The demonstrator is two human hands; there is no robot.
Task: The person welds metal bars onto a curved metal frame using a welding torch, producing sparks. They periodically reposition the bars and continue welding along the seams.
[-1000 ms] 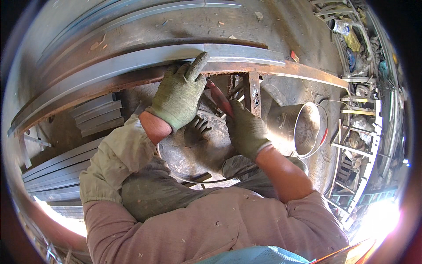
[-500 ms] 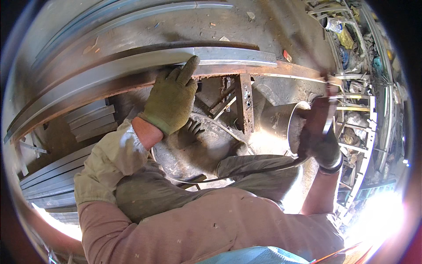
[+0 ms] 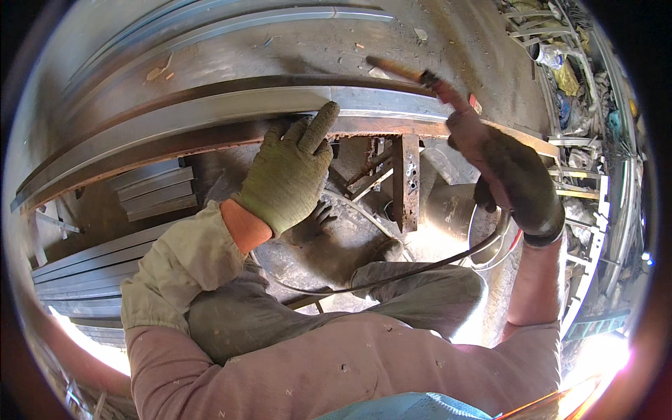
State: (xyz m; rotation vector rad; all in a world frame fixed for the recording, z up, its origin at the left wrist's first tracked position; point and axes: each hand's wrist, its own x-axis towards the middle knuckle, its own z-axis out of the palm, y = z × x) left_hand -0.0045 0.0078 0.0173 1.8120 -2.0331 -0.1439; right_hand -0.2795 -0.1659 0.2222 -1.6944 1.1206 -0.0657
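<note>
My left hand [image 3: 287,171], in a yellow-green glove, lies over the near edge of a long square steel tube [image 3: 259,103]. Its index finger is stretched out toward a joint line across the tube, with the other fingers bent beside it. The tube rests along a rusty steel beam [image 3: 231,133]. A dark glove covers my right hand [image 3: 521,178], which is closed around the reddish handle of a welding torch [image 3: 465,129]. The torch's blurred nozzle points up and left, over the tube's right part. From the handle a dark cable [image 3: 420,269] runs down across my legs.
A rusty drilled upright [image 3: 406,182] stands under the beam, beside a round metal cylinder [image 3: 458,210]. Stacked steel tubes [image 3: 91,269] lie at the left. More long tubes [image 3: 210,36] lie on the floor beyond. A rack of scrap [image 3: 581,133] lines the right side.
My right hand has raised the welding torch, and its nozzle has swung leftward over the tube. The left hand stays on the tube near the joint. The view has shifted slightly.
</note>
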